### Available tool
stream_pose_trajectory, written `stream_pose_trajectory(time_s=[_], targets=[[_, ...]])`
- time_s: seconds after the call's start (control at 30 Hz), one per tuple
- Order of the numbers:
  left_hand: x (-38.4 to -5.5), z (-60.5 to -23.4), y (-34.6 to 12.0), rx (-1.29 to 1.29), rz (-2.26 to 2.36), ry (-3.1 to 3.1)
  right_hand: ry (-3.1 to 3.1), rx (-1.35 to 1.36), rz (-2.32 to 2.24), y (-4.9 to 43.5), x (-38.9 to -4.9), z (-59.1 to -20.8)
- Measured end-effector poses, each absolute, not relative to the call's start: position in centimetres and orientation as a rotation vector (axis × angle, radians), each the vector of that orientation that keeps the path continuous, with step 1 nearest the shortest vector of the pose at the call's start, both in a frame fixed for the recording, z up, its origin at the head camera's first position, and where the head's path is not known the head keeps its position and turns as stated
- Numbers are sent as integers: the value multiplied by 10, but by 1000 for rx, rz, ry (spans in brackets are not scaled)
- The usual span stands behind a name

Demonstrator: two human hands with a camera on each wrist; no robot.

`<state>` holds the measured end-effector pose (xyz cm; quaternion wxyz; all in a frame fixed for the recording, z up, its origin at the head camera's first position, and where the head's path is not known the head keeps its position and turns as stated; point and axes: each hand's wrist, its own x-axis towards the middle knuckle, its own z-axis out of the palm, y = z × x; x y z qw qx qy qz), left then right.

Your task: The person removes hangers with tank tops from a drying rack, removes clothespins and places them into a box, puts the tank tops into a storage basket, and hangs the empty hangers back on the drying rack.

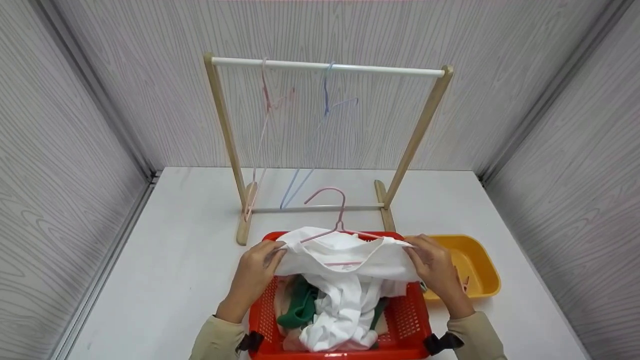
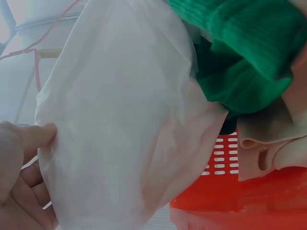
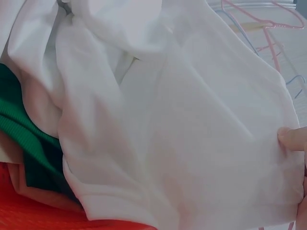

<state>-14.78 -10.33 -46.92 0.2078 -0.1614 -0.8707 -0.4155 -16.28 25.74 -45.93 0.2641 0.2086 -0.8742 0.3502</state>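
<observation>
A white shirt [image 1: 345, 305] is draped over a pink hanger [image 1: 343, 209], whose hook rises above the neckline. My left hand [image 1: 254, 267] pinches the shirt's left shoulder between thumb and fingers. At the opposite shoulder, my right hand [image 1: 436, 265] pinches the cloth in the same way. The lower part of the shirt hangs bunched in the red basket [image 1: 407, 320]. In the left wrist view, my thumb lies over the white cloth, with the hanger's arm passing behind it. The shirt hides most of the hanger's lower bar.
Green cloth [image 1: 300, 305] and beige cloth [image 2: 268, 139] lie in the basket. Behind stands a wooden rack [image 1: 425, 117] with a white rail [image 1: 385, 69], holding a pink hanger [image 1: 267, 102] and a blue hanger [image 1: 326, 100]. A yellow tray [image 1: 487, 265] with clothespins [image 1: 465, 284] sits right.
</observation>
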Motion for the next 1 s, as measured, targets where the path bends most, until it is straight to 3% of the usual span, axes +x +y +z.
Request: stream_pose_trajectory(time_s=[1.0], targets=[[-157,-452,-82,-598,-1273,-2318,-2237,686,977,242,-165,-458]])
